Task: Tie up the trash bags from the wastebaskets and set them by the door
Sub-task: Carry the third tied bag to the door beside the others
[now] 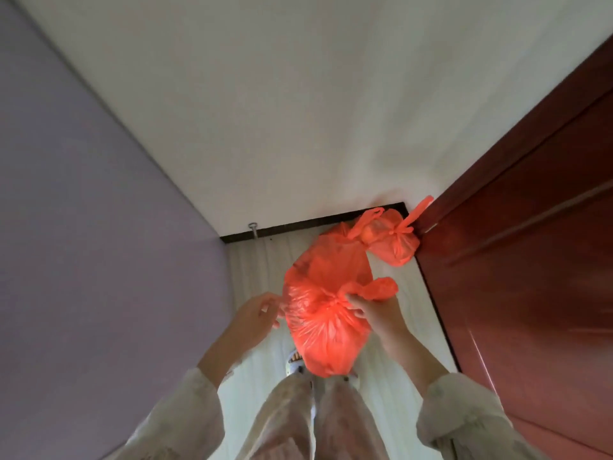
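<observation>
Pale wood-grain flooring (252, 270) runs to a corner where a lilac wall (83, 194) meets a white wall (265, 111) with a dark baseboard (298, 225), and a reddish-brown wooden door (530, 244) stands on the right. One tied orange trash bag (394, 244) already sits on the floor against the door's foot, its knotted ears sticking up. A second, fuller orange bag (323, 313) hangs in front of the person, above their feet. The right hand (374, 312) pinches it at the knot, where the thin, glossy, crinkled plastic gathers into radiating creases and one loop handle flops out to the right. The left hand (257, 313) is just beside the bag with fingers loosely spread, gripping nothing. The tying looks finished, so the step in hand is probably the placing: the next move calls for lowering this bag beside the first, near the door, and letting go gently so the soft, slumping sack settles without tipping.
</observation>
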{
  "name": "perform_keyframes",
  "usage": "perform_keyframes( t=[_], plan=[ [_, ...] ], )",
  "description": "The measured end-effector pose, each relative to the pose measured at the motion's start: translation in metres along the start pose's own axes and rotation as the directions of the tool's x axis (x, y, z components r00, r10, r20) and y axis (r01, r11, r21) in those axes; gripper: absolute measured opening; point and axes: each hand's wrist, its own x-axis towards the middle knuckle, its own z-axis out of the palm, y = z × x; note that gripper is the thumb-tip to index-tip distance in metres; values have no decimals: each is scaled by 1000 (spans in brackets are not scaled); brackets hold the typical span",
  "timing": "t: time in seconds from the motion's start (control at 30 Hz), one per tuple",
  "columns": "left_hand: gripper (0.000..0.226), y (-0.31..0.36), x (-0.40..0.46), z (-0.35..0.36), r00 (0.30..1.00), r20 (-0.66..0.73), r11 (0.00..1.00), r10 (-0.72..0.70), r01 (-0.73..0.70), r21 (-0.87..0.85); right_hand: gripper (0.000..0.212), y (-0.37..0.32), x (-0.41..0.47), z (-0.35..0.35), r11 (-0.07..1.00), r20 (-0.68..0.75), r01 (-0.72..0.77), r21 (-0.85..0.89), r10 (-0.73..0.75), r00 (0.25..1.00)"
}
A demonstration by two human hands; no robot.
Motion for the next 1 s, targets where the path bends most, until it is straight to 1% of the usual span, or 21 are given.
perform_keyframes(
  t=[0.03,0.1,0.17,0.3,0.4,0.53,0.63,0.73,0.83,0.93,1.0],
  plan=[
    [37,-1,9,-3,1000,-13,1000,-23,23,6,11,-9,15,5,1000,15,7,-29,-6,1000],
    [35,-5,30,-8,996,-55,998,-69,68,-20,8,-25,47,15,998,71,27,-59,-23,997],
    [32,-9,55,-11,985,-113,989,-128,118,-91,7,-32,81,28,996,139,41,-85,-29,990],
    [23,-26,112,-5,940,-242,953,-241,183,-240,17,-26,151,59,975,241,63,-213,-10,971],
    [22,-47,159,8,927,-240,929,-289,211,-305,24,-12,208,86,957,300,63,-284,26,954],
    [29,-96,226,21,918,-228,915,-323,242,-323,19,23,294,131,940,293,58,-336,46,955],
    [33,-140,273,27,914,-221,918,-341,272,-290,12,58,356,164,954,270,10,-301,75,960],
    [37,-181,313,32,916,-218,927,-337,283,-247,20,90,407,193,967,237,-51,-250,112,965],
    [37,-214,345,33,923,-211,935,-321,274,-225,17,111,447,219,979,238,-95,-182,138,961],
    [38,-236,369,31,922,-214,933,-324,274,-234,34,115,474,241,984,230,-144,-102,164,959],
    [38,-247,378,32,924,-201,931,-327,278,-237,35,117,486,246,977,252,-184,-105,205,946]
  ],
)
